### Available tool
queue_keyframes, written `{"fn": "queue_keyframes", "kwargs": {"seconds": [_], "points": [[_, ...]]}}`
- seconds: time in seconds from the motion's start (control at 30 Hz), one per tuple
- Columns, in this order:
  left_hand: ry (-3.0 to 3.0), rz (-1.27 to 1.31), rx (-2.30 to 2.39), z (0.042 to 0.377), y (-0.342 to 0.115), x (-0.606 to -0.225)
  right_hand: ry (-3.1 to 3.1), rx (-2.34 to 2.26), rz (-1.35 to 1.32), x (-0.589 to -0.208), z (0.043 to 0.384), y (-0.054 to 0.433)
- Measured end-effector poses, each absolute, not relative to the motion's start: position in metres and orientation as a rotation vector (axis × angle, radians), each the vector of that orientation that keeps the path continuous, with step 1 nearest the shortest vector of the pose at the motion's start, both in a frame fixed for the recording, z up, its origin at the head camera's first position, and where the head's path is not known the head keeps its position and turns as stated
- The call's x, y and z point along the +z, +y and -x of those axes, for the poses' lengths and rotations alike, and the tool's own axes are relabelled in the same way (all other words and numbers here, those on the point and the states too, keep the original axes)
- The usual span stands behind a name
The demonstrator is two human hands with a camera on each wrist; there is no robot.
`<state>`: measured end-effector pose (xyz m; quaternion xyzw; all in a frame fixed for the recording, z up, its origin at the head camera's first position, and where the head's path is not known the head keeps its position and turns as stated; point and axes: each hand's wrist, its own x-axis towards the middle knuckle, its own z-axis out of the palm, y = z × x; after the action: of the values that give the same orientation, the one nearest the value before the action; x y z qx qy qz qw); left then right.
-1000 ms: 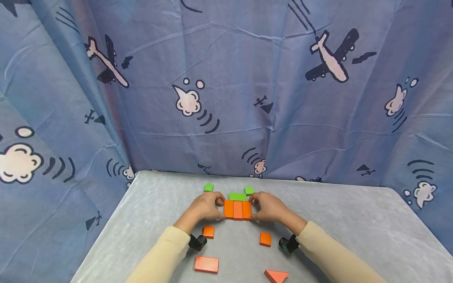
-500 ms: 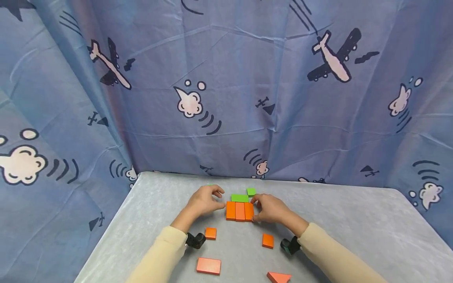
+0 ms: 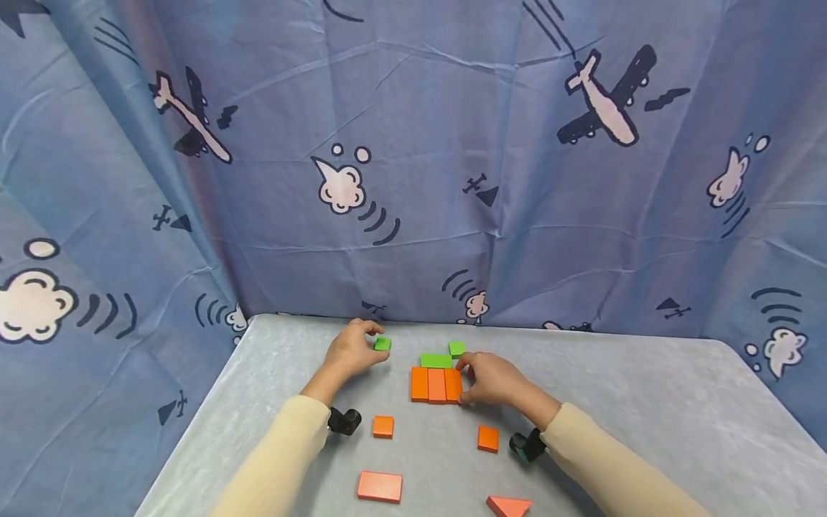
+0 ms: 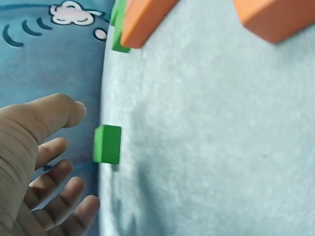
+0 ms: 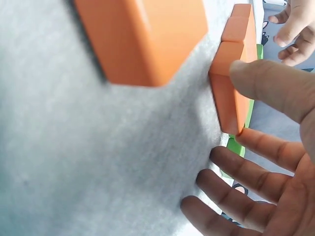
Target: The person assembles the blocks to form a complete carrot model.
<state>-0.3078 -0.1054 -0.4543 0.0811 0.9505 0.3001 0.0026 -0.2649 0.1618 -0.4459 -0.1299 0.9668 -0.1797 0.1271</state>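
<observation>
In the head view my left hand is beside a small green block at the table's back left. Its thumb and fingers are spread apart, and the left wrist view shows the green block beyond the fingertips, with nothing held. My right hand pinches the rightmost orange block of a flat row of three, thumb at its near end and index finger at its far end. A lighter orange block and another orange block complete that row. Behind it lies a green rectangular block.
A second small green block lies behind the row. Nearer are two small orange blocks, a left one and a right one, plus a salmon rectangular block and a red triangular block. A blue curtain hangs behind the grey table.
My left hand has let go of the row's left side and moved left and back to the small green block. The right hand stays at the row's right side.
</observation>
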Motion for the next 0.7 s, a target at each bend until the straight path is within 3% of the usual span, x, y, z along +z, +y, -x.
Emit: {"fn": "queue_keyframes", "kwargs": {"seconds": [0.7], "points": [[2.882, -0.126, 1.017, 0.324, -0.105, -0.477, 2.805, -0.510, 0.377, -0.445, 0.267, 0.162]]}}
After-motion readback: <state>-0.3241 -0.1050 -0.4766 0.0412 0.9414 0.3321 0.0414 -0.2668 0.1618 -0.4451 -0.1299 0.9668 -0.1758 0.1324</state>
